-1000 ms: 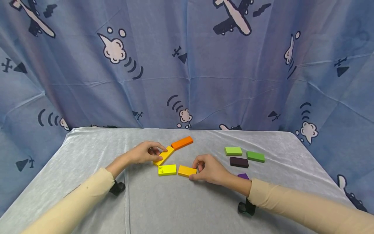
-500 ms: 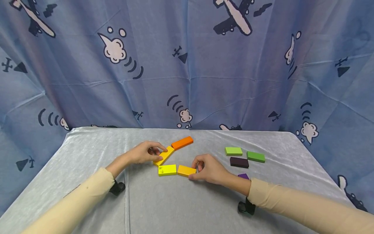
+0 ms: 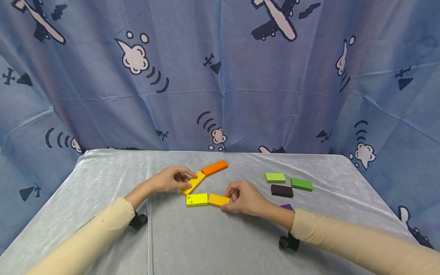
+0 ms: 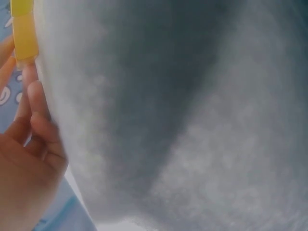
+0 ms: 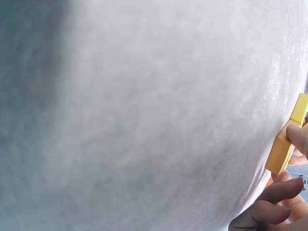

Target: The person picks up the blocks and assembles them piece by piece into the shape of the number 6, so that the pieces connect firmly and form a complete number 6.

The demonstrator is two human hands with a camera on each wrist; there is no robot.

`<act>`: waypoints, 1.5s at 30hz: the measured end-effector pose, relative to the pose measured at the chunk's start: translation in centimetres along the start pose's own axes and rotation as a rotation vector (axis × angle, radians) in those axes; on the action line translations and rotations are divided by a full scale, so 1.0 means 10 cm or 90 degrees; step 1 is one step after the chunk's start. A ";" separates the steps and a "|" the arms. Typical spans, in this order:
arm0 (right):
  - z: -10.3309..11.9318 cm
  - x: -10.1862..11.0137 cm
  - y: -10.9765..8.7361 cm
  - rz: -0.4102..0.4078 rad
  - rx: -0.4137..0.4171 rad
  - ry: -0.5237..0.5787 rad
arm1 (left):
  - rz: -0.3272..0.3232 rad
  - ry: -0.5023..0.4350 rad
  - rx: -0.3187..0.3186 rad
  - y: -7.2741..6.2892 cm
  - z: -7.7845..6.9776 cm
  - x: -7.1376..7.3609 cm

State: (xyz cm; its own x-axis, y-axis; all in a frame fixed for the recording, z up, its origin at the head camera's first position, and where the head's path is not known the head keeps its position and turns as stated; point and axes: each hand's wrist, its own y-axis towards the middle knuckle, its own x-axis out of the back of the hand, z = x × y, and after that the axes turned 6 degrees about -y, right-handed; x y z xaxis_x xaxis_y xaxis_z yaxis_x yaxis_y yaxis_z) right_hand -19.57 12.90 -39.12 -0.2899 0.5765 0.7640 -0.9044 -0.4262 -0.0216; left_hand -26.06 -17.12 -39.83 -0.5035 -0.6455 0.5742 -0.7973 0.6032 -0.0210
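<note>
On the cloth-covered table, my left hand (image 3: 172, 178) pinches a golden-yellow block (image 3: 196, 181) lying at a slant, thumb on its near side. An orange block (image 3: 214, 168) lies at that block's far end. My right hand (image 3: 245, 199) holds an amber block (image 3: 218, 200) by its right end between thumb and fingers. That amber block (image 5: 279, 154) also shows in the right wrist view, with the thumb along it. Directly left of it is a bright yellow block (image 3: 197, 200) with a small mark on top, just below the golden-yellow one. The four form a bent row.
To the right lie a lime green block (image 3: 275, 177), a green block (image 3: 301, 184) and a dark purple block (image 3: 282, 190). My right forearm partly covers a violet block (image 3: 287, 207). Behind the table (image 3: 192, 244) hangs a blue curtain (image 3: 247, 76) with airplane prints.
My right hand has slid the amber block slightly left, narrowing the gap until it meets the bright yellow block. My left hand and its block have stayed in place.
</note>
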 end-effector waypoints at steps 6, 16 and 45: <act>0.00 0.01 0.00 0.004 0.005 0.003 | 0.000 0.001 0.000 0.00 -0.02 0.01; 0.00 0.02 -0.01 0.007 0.003 0.005 | 0.001 0.003 0.004 -0.01 -0.04 0.00; -0.52 0.70 -0.34 0.046 0.075 0.063 | 0.005 -0.005 -0.005 -0.02 -0.04 0.00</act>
State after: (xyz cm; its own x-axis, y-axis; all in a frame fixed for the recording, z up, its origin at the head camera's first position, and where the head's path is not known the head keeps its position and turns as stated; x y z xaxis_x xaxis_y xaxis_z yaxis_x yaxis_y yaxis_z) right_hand -20.09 21.97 -37.06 -0.3871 0.6049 0.6959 -0.8392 -0.5438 0.0060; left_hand -25.78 -17.07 -39.54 -0.5121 -0.6442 0.5681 -0.7908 0.6117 -0.0193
